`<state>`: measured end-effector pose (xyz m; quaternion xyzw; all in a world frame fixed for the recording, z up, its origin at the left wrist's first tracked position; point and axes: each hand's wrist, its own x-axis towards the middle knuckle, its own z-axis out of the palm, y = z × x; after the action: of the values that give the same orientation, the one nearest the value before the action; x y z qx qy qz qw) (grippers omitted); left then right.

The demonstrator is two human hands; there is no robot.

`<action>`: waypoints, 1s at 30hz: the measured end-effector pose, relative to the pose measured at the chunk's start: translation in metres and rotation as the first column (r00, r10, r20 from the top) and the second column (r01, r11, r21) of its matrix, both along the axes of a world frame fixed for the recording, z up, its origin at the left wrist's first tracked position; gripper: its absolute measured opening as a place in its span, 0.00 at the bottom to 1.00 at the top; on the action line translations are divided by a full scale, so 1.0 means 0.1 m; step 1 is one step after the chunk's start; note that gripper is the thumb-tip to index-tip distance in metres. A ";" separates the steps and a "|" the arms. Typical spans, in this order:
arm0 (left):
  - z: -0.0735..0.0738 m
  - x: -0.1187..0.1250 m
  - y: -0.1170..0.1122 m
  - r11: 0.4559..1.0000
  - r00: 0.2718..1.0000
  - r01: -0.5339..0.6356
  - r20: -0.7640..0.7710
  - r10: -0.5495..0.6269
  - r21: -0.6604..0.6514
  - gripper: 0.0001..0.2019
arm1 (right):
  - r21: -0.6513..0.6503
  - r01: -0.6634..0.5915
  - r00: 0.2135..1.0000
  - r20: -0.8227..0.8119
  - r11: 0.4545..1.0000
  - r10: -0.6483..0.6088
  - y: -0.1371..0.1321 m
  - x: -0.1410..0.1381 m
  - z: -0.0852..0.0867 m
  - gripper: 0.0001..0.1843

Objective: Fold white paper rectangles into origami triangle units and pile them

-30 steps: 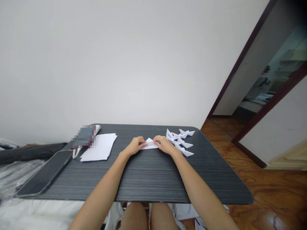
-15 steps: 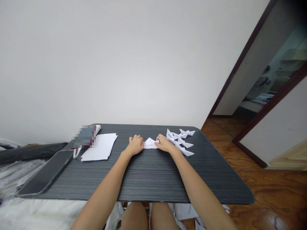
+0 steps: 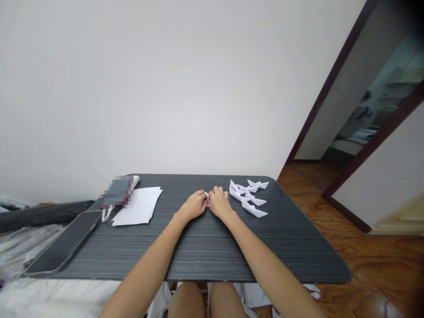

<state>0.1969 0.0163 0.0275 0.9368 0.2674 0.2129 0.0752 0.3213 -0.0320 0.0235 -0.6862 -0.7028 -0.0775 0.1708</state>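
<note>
Where the left edge of the dark, finely streaked counter (image 3: 212, 251) meets its near corner, one black phone (image 3: 62, 243) lies flat, a smooth slab with rounded ends. Beyond it, near the far left corner, one blurred item (image 3: 115, 193) with a white loop (image 3: 106, 214) overlaps plain white sheets (image 3: 137, 208), at least two by their offset edges. Midway along, nearer the far edge, the left hand (image 3: 196, 204) curls in at one folded paper (image 3: 207, 203), of which only a white sliver shows; the right hand (image 3: 219, 202) covers its other side, fingers bent. Whether they pinch or press, I cannot tell. Toward the far right corner sit crisp, sharp-pointed paper boats (image 3: 255, 210), seemingly five, crowded together.
</note>
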 end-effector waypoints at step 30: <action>-0.06 -0.20 0.13 0.935 0.940 -0.334 -0.112 0.322 -0.118 0.14 | -0.147 0.006 0.918 -0.392 0.989 -0.064 0.08 0.16 -0.11 0.13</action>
<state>0.1765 0.0291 0.0214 0.8805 0.4367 0.1612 0.0898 0.3377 -0.0235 0.0127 -0.7106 -0.6452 0.1102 0.2581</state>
